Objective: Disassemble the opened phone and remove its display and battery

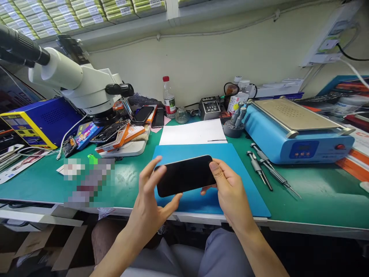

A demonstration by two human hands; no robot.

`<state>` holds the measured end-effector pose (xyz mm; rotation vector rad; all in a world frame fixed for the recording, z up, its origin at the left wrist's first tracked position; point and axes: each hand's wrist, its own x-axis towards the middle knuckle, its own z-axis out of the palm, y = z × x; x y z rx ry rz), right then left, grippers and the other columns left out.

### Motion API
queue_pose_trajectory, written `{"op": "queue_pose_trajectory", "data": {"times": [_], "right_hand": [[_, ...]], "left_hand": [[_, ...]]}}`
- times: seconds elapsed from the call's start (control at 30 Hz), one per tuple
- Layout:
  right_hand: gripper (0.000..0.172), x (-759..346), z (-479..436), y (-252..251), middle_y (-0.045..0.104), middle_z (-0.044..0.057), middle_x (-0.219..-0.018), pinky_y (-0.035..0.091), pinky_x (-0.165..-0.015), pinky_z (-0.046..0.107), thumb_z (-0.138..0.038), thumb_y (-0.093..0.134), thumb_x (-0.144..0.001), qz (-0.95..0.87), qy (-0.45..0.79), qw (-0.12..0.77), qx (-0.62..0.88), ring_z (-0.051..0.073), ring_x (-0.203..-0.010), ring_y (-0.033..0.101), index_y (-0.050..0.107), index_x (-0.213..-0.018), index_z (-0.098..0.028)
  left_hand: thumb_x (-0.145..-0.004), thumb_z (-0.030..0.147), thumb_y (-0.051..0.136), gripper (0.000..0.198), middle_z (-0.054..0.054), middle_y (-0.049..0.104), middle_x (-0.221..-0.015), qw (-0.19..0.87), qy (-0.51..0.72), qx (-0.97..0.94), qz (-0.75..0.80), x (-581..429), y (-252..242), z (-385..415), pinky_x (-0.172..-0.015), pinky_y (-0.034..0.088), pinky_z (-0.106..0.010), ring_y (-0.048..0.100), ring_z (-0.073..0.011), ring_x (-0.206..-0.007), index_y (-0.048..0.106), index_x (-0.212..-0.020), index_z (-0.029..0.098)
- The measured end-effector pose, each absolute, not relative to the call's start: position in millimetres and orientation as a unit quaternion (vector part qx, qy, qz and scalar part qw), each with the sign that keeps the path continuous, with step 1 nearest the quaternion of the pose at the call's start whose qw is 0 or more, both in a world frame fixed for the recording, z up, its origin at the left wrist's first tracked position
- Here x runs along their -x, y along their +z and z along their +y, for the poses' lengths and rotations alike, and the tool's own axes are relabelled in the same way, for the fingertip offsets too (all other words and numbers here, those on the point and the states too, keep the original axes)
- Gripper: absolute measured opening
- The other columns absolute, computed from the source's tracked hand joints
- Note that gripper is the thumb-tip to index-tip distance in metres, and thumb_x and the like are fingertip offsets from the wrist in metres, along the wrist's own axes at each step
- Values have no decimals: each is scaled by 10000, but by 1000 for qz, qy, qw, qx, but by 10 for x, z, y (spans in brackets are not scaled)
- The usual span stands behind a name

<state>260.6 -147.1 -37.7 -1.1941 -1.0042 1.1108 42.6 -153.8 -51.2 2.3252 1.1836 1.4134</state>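
Smooth green matting covers the long workbench, and below its near edge is a lap in grey cloth. Over the near side of the bench, the right hand holds the right end of a black, rectangular smartphone with rounded corners in a narrow grip — thumb at the front edge, other fingers behind and below. The left hand is at the left end with its fingers spread wide around the corner; whether any of them touches the phone, I cannot tell. The phone, its dark face up and its right end tilted higher, is above a flat, bright blue work mat. Just right of the mat lie two slim grey metal screwdrivers, side by side. Farther back, a plain white paper sheet adjoins the mat's far edge. To its right are a round dark grey tool holder and a light blue machine with a perforated tan metal plate on top. On the far left, a white microscope with black eyepieces rises beside a blue-and-yellow box-shaped device. Beyond the paper, a clear plastic bottle with a red cap stands near the pale cream wall.
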Motion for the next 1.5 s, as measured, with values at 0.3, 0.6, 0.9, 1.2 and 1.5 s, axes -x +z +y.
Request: {"op": "queue_pose_trajectory", "data": {"times": [0.3, 0.6, 0.9, 1.2, 1.5], "right_hand": [[576, -2347, -1512, -429, 728, 102, -1215, 665, -833, 457, -697, 617, -957, -395, 582, 563, 435, 305, -1049, 756, 542, -1336, -269], [524, -2555, -1437, -483, 748, 118, -1252, 588, -1058, 513, -698, 667, -918, -555, 529, 423, 484, 318, -1185, 720, 619, -1167, -239], [459, -2477, -1141, -152, 676, 81, -1431, 499, -1187, 422, -586, 612, -1014, -555, 398, 590, 431, 266, -1398, 593, 693, -1337, -271], [268, -2415, -1203, -356, 744, 47, -1271, 592, -987, 343, -467, 614, -1049, -563, 339, 649, 382, 230, -1209, 692, 715, -1235, -303], [168, -2364, -1287, -341, 761, 39, -1185, 603, -930, 304, -309, 564, -1083, -623, 206, 647, 388, 190, -1122, 727, 695, -1185, -282]], "left_hand": [[-1100, 554, 466, 589, -116, 602, -1566, 571, 590, -444, 359, -920, -409, -1332, -1229, 477, -501, 562, -294, -1477, 352, -1622, 305], [-1039, 571, 610, 506, -138, 752, -1320, 620, 572, -459, 281, -917, -52, -1022, -993, 627, -479, 767, -314, -1160, 546, -1400, 222], [-1105, 460, 516, 275, -52, 725, -1181, 469, 548, -616, 317, -918, -309, -1006, -986, 512, -326, 644, -215, -1083, 627, -1199, 226], [-1117, 414, 501, 233, -11, 674, -980, 435, 535, -661, 297, -879, -400, -1111, -753, 465, -243, 575, -156, -850, 623, -1165, 221], [-1110, 350, 529, 194, 27, 589, -831, 422, 543, -666, 288, -833, -432, -1197, -643, 374, -225, 458, -112, -701, 661, -1170, 221]]}}
